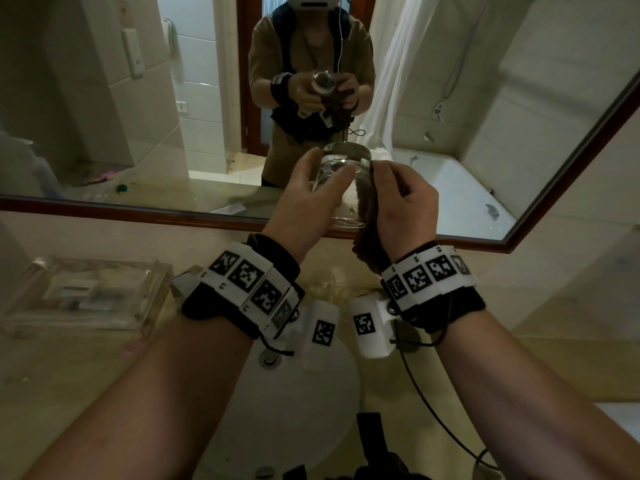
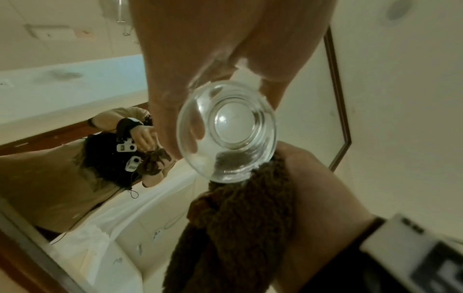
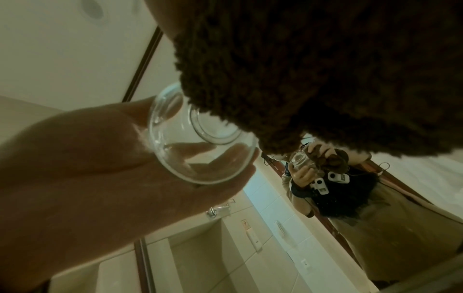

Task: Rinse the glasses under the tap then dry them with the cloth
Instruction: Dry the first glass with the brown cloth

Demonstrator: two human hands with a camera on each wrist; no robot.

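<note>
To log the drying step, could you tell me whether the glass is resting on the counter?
No: the left hand holds the glass in the air while the right hand presses the brown cloth against it.

Clear glass point(image 1: 341, 183), dark brown fuzzy cloth point(image 2: 238, 228), white wristbands with black square markers point(image 1: 251, 277), brown-framed mirror point(image 1: 571, 161)

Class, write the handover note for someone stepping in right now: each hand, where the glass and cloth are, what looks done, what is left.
Left hand: grips the glass round its side, raised in front of the mirror, above the basin.
Right hand: holds the brown cloth, pressed against the glass's side.
Done: the glass is out from the tap, so rinsing seems finished; drying is under way.
Left: finish wiping this glass and set it down. What looks like another glass stands on the counter behind the wrists; its state is unclear.
</note>
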